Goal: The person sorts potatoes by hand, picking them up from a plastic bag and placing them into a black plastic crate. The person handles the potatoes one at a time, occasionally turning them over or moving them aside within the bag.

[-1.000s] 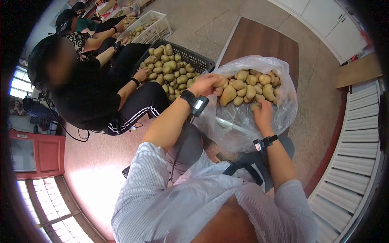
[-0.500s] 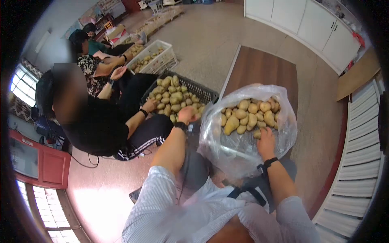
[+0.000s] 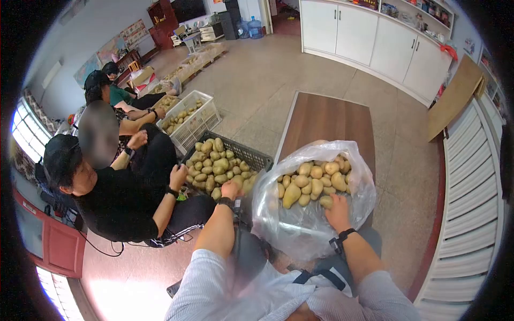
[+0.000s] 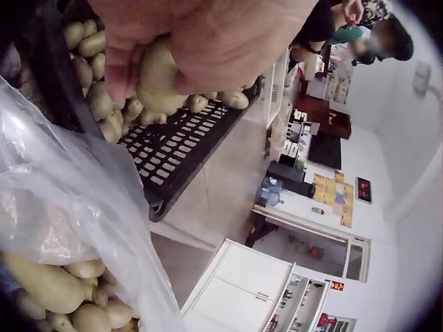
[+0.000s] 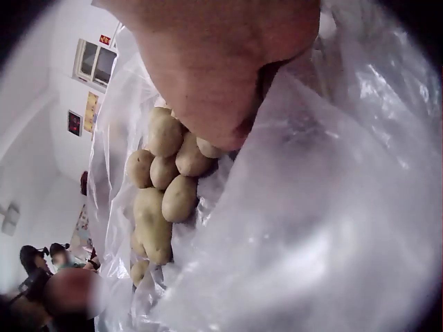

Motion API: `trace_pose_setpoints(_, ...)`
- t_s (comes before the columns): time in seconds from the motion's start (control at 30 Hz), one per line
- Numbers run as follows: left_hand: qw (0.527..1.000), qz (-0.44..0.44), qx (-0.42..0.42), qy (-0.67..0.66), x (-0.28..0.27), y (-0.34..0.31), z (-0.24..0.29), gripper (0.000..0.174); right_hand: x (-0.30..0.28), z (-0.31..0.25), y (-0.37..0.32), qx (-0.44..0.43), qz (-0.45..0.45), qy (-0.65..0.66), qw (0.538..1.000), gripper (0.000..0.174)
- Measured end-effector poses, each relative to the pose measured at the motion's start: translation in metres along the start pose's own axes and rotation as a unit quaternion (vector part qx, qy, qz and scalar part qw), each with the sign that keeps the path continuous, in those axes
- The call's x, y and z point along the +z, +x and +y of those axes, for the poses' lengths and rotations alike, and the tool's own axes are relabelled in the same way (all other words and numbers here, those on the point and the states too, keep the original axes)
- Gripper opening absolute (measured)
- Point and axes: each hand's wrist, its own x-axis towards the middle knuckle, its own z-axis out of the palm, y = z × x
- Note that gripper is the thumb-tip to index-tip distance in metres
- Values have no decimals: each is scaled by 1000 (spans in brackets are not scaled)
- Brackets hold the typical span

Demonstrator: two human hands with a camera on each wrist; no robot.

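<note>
The black crate (image 3: 256, 156) holds many potatoes (image 3: 208, 160). At its near right side is my left hand (image 3: 230, 190); in the left wrist view that hand (image 4: 208, 41) has a potato (image 4: 158, 79) gripped between thumb and fingers, above the crate (image 4: 173, 155). A clear plastic bag (image 3: 267, 214) with potatoes (image 3: 317, 187) stands open to the right. Inside it my right hand (image 3: 338, 213) holds a potato (image 3: 325, 201) at the near edge of the pile. In the right wrist view the hand (image 5: 214, 62) hides its own fingertips, beside the potatoes (image 5: 166, 131).
A seated person in black (image 3: 120, 198) is at the left, one hand at the black crate. Behind that crate stands a white crate (image 3: 184, 140) of potatoes. Beyond the bag lies a brown board (image 3: 332, 120), with white cabinets (image 3: 353, 32) farther back.
My left hand has gone from the bag's left side to the black crate. My right hand has stayed in the bag with a potato. The head view has tilted up.
</note>
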Motion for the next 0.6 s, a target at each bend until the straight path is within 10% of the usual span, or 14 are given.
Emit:
trace_pose_setpoints(0.1,891,-27,137,432,0,0,-7,22,-2,0,-1,4,14,55,998,59)
trace_pose_setpoints(0.33,866,64,179,462,3,-5,-17,29,-3,-10,-1,55,25,135,989,62)
trace_pose_setpoints(0.53,907,-15,-1,421,3,-1,9,27,-4,-12,-2,84,36,201,975,60)
trace_pose_setpoints(0.6,979,105,47,169,22,15,-4,27,9,-3,1,86,45,217,971,60)
